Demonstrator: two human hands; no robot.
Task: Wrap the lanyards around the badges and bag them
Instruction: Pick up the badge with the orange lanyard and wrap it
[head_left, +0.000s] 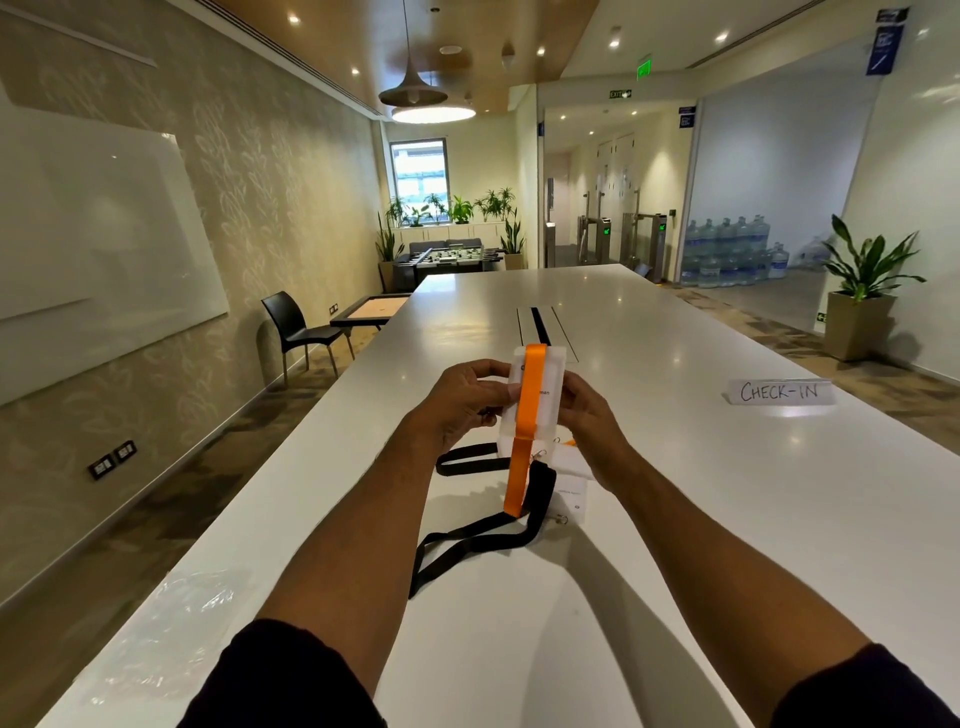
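I hold a clear badge holder upright above the white table. An orange lanyard runs lengthwise down its face and hangs below it. My left hand grips the badge's left edge, my right hand grips its right edge. Below them a black lanyard lies looped on the table, attached to another badge lying flat. Clear plastic bags lie near the table's left front edge.
A white card reading CHECK-IN stands at the right. A cable slot is set into the table's middle beyond my hands. A black chair stands off the left side.
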